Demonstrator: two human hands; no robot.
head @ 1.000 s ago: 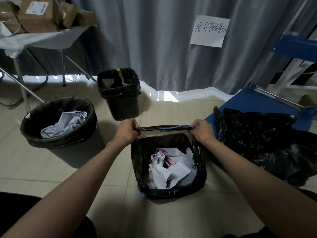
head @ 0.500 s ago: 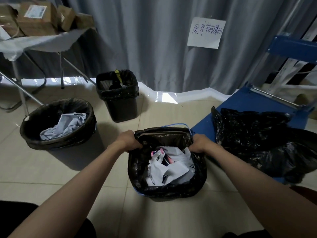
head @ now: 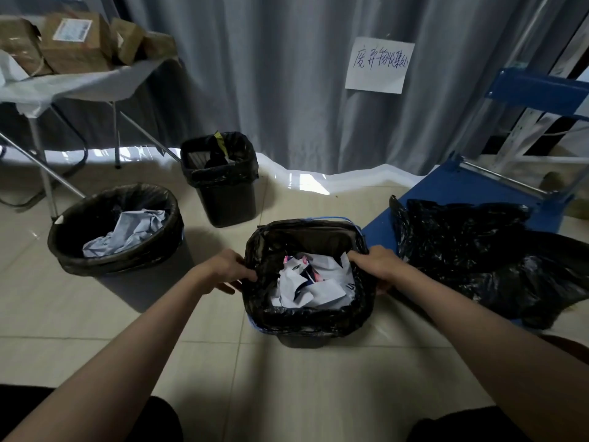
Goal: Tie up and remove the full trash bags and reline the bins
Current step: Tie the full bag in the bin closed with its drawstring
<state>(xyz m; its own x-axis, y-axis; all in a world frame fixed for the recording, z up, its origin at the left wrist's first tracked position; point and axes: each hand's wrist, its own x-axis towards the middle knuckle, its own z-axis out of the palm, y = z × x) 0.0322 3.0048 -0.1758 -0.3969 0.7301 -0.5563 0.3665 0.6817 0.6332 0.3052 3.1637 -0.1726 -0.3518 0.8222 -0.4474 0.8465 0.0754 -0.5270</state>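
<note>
A small square bin stands on the floor in front of me, lined with a black trash bag (head: 306, 317) full of crumpled white paper (head: 314, 282). A blue drawstring (head: 338, 217) shows along the bag's far edge. My left hand (head: 228, 271) grips the bag's left rim, fingers curled over it. My right hand (head: 374, 264) grips the right rim in the same way. The bag's rim is folded over the bin's edge on the near side.
A round bin (head: 116, 229) with paper stands at the left and a square black bin (head: 221, 178) sits behind by the grey curtain. Loose black bags (head: 478, 250) lie on a blue platform (head: 462, 186) at the right. A table (head: 79, 84) with cardboard boxes stands far left.
Both hands let the stretched far edge of the bag down and slid toward me along the side rims. The bag mouth now lies open over the bin.
</note>
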